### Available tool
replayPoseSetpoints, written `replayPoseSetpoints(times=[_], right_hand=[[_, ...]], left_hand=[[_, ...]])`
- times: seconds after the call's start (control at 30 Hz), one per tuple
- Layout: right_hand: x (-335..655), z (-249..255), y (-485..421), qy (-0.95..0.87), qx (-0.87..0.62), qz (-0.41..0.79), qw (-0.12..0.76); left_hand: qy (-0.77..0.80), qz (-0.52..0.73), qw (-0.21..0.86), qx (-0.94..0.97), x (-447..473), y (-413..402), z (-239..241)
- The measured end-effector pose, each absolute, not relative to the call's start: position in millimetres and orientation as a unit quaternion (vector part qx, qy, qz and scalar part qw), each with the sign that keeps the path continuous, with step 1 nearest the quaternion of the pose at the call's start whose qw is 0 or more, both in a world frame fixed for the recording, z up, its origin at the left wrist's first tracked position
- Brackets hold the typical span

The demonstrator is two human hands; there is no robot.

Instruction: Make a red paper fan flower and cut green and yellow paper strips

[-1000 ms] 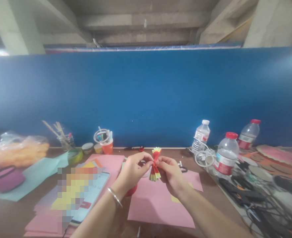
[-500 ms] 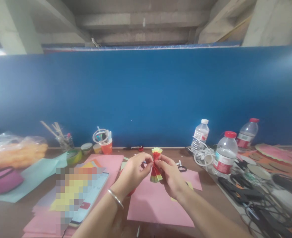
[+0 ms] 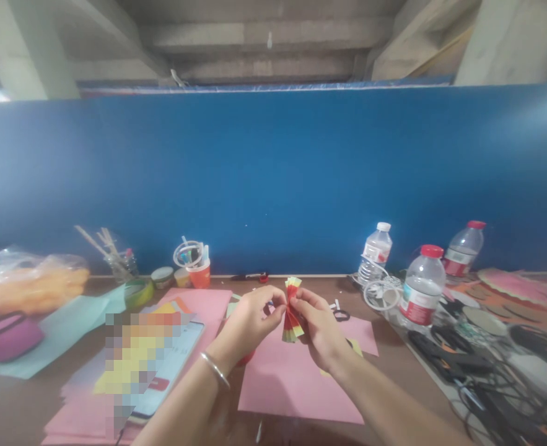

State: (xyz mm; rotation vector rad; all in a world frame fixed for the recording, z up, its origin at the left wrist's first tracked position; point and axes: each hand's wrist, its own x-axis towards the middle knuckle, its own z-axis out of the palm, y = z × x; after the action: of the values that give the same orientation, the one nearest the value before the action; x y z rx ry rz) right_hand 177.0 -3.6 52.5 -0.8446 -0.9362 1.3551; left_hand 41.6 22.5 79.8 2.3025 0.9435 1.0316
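Note:
A pleated paper bow [image 3: 292,319], red with yellow-green ends, is held upright above a pink sheet of paper [image 3: 296,387]. It narrows at the waist and fans out at top and bottom. My right hand [image 3: 317,322] pinches it at the waist between thumb and fingers. Thumb and index finger of my left hand [image 3: 257,313] are closed together at the left edge of that waist. What lies between those two fingertips is hidden or too thin to make out. Below and behind my left hand, a red round thing [image 3: 246,358] is partly covered.
Left of my arms lie stacked coloured papers [image 3: 80,387] and a phone-like flat device [image 3: 180,356], partly pixelated. An orange cup of pens [image 3: 199,276] stands behind. Rightward are a red-capped bottle [image 3: 422,288], black tools with cables [image 3: 454,359] and a black ring [image 3: 341,315].
The bow has turned very slightly in my fingers, and the left hand's fingertips have barely shifted. Everything else stays in place.

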Motion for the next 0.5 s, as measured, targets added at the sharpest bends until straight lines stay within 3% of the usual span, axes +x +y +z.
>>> replayPoseSetpoints(times=[0.5], right_hand=[[178.0,54.2,-3.7,-0.403,-0.362,0.575,0.613]], left_hand=[[0.353,0.374,0.228,0.827,43.6,23.0,76.1]])
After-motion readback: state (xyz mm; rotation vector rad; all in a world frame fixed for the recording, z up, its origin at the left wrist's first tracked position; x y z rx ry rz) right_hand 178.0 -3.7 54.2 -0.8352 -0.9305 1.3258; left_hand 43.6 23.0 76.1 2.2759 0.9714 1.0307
